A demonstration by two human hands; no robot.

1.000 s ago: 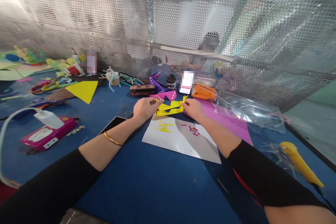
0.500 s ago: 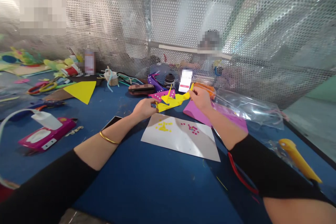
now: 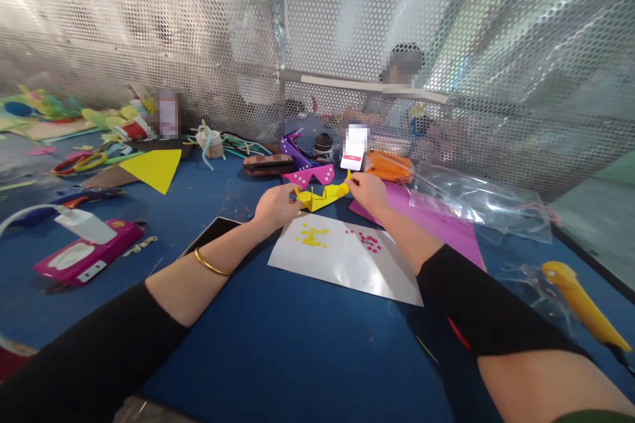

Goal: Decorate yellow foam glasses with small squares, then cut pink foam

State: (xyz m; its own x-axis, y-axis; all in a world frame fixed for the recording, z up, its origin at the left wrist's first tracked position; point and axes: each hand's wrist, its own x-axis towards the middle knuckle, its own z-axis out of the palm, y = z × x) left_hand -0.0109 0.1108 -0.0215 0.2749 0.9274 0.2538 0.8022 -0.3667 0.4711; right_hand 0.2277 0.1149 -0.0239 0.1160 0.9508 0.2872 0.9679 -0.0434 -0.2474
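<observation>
Yellow folded-paper glasses (image 3: 321,201) stretch between my two hands above the far edge of a white sheet. My left hand (image 3: 278,205) pinches their left end; the fingertips are partly hidden. At the other end, my right hand (image 3: 368,192) grips the raised right tip between thumb and fingers. Just behind lie pink paper glasses (image 3: 312,175) with white squares, and beyond them a purple spotted paper piece (image 3: 294,153). Small yellow and pink paper bits rest on the white sheet (image 3: 342,271).
A lit phone (image 3: 354,147) leans behind my hands beside an orange pouch (image 3: 391,166). Purple paper (image 3: 441,228) and a clear plastic bag (image 3: 486,201) lie right. A yellow glue gun (image 3: 585,304) is far right, a pink power strip (image 3: 89,254) left. Perforated metal screens the back.
The yellow glasses have flattened, with the upright arm lowered. My right hand has moved slightly left and down, and the view has shifted a little.
</observation>
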